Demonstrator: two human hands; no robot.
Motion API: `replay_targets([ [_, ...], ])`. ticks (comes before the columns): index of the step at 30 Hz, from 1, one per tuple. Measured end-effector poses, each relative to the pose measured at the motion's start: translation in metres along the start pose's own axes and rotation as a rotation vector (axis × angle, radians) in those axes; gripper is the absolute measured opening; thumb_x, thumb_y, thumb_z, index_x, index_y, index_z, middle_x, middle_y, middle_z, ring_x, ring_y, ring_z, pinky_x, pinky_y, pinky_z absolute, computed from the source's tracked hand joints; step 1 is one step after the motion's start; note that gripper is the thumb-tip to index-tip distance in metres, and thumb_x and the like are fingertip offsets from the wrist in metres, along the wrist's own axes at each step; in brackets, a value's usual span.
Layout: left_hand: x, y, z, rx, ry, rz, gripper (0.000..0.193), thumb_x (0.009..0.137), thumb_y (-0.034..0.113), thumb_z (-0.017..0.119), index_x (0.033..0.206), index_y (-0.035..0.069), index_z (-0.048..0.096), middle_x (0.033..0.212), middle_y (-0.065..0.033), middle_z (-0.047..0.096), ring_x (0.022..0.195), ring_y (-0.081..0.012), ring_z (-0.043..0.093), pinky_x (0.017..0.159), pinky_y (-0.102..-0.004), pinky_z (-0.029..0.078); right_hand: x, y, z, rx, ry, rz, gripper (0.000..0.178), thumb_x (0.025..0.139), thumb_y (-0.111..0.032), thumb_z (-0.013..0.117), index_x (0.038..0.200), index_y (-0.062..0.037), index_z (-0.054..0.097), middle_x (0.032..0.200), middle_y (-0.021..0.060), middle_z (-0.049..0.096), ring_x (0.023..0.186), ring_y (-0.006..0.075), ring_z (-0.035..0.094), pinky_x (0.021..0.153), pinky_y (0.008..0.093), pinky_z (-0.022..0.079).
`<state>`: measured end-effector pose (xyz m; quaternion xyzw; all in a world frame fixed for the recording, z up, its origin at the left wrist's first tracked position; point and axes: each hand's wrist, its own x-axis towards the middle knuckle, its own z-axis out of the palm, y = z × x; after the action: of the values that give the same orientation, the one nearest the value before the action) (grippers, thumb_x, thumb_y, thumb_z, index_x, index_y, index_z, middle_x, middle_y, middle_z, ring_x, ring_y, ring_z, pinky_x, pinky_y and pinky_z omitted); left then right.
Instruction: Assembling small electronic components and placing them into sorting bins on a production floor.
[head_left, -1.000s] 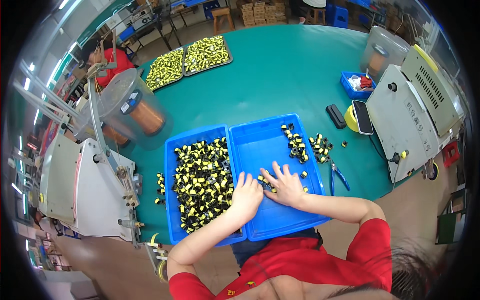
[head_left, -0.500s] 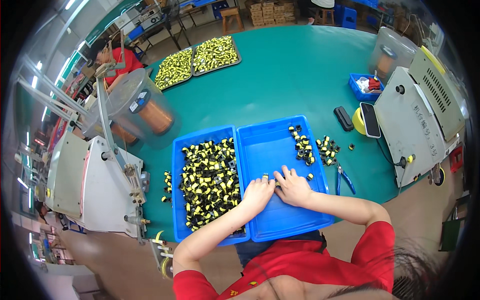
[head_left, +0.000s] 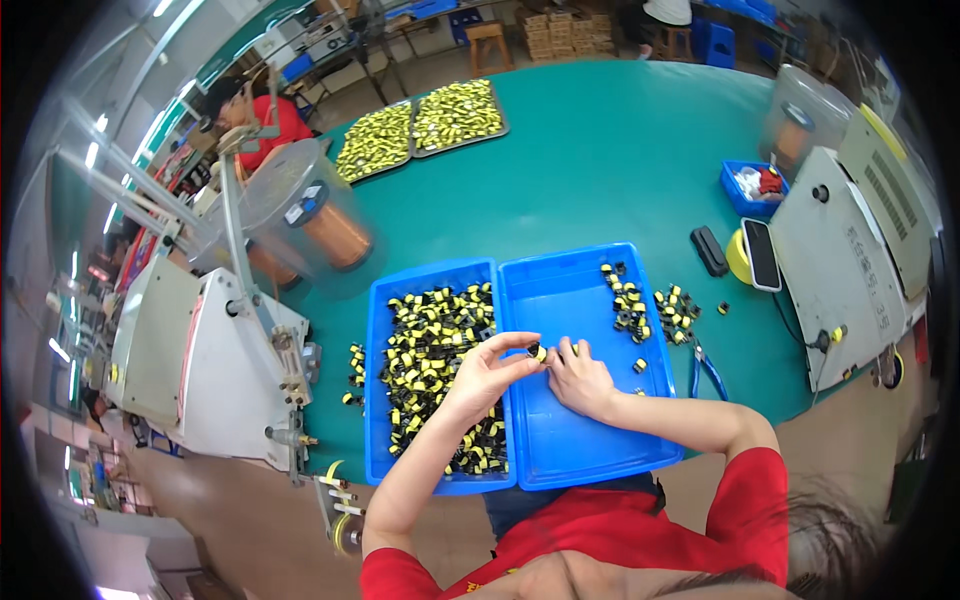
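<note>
the left hand [head_left: 488, 375] pinches a black-and-yellow coil [head_left: 538, 353] over the right tray [head_left: 555, 295]; loose fingertips could lose it among the left tray's heap [head_left: 432, 335]. the right hand [head_left: 582, 380] curls close, grip unclear to me. beyond, a brushing forearm might scatter loose coils [head_left: 677, 315] across the tabletop [head_left: 590, 150].

Across the back of the room, a wooden stool [head_left: 488, 33] stands just left of stacked cardboard boxes [head_left: 565, 35], and there's a blue plastic stool [head_left: 713, 43] off to the right! White light tubes [head_left: 91, 155] glow down the left side, brownish floor [head_left: 255, 535] spreading below the green tabletop [head_left: 570, 150].
</note>
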<state>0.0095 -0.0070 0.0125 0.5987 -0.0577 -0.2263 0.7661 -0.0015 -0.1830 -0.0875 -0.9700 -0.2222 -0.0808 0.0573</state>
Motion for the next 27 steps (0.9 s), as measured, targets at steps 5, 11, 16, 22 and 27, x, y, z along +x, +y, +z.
replay_targets([
  [5, -0.007, -0.003, -0.024, -0.289, 0.121, 0.082, 0.042, 0.081, 0.003, 0.063, 0.121, -0.002, 0.051, 0.111, -0.0090, 0.056, 0.096, -0.0165, 0.056, 0.091, -0.0315, 0.043, 0.007, -0.008, -0.009, -0.020, 0.112, -0.019, 0.037, 0.080, -0.031, 0.057, 0.109, -0.0096, 0.050, 0.106, 0.0186, 0.048, 0.084, 0.0311, 0.049, 0.044, 0.0322, 0.052],
  [11, -0.008, -0.002, -0.028, -0.395, 0.145, 0.125, 0.041, 0.084, 0.004, 0.060, 0.123, -0.003, 0.047, 0.109, -0.0120, 0.057, 0.097, -0.0217, 0.058, 0.087, -0.0306, 0.046, -0.006, -0.014, 0.004, -0.123, 0.042, -0.018, 0.039, 0.083, -0.043, 0.056, 0.110, -0.0154, 0.051, 0.108, 0.0217, 0.047, 0.084, 0.0344, 0.047, 0.044, 0.0323, 0.050],
  [16, -0.007, -0.008, -0.029, -0.508, 0.101, 0.141, 0.039, 0.086, 0.004, 0.057, 0.123, -0.004, 0.048, 0.112, -0.0114, 0.056, 0.102, -0.0235, 0.058, 0.091, -0.0303, 0.046, 0.000, -0.009, -0.012, -0.116, 0.043, 0.044, 0.038, 0.085, -0.042, 0.055, 0.109, -0.0122, 0.052, 0.109, 0.0211, 0.047, 0.086, 0.0347, 0.048, 0.047, 0.0332, 0.052],
  [22, -0.007, -0.006, -0.029, -0.574, 0.065, 0.140, 0.041, 0.086, 0.004, 0.057, 0.125, -0.003, 0.046, 0.104, -0.0081, 0.057, 0.097, -0.0181, 0.058, 0.086, -0.0276, 0.048, 0.003, -0.009, -0.016, -0.062, -0.019, 0.008, 0.042, 0.084, -0.040, 0.056, 0.112, -0.0085, 0.051, 0.112, 0.0214, 0.047, 0.091, 0.0372, 0.050, 0.052, 0.0360, 0.054],
  [27, -0.006, -0.006, -0.030, -0.656, 0.052, 0.079, 0.035, 0.087, 0.005, 0.056, 0.120, -0.002, 0.048, 0.103, -0.0096, 0.057, 0.097, -0.0184, 0.058, 0.086, -0.0275, 0.048, 0.015, 0.002, -0.005, -0.022, 0.085, -0.060, 0.040, 0.083, -0.034, 0.057, 0.108, -0.0040, 0.053, 0.109, 0.0210, 0.051, 0.089, 0.0372, 0.053, 0.050, 0.0359, 0.053],
])
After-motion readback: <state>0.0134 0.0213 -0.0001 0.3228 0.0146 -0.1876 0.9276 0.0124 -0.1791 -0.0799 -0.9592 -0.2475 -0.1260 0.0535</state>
